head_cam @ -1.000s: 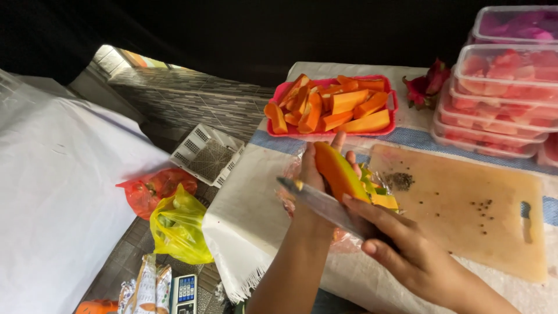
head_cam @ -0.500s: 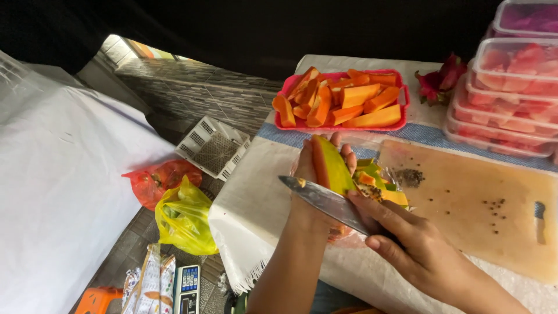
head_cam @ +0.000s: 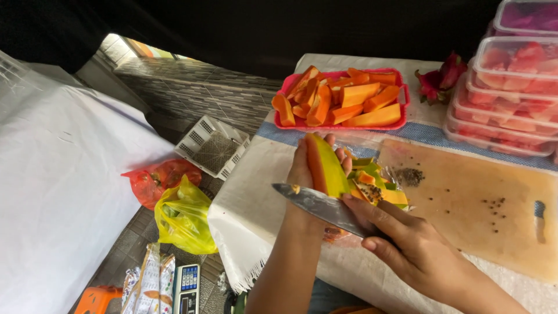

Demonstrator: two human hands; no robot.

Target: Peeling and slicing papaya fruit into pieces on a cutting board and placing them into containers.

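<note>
Raising papaya slice since earlier; knife beneath.

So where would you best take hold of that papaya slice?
By its lower half, from behind, judging by how the left hand cups the papaya slice: it stands upright, and the knife in the right hand works its near side.

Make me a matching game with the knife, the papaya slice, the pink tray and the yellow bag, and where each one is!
Things:
1. knife
2. papaya slice
3. pink tray
4. yellow bag

Places:
A. on the floor beside the table
B. in the left hand
C. behind the cutting board, full of orange pieces
D. in the right hand

Pairs: 1-D, 2-B, 3-C, 4-A
</note>
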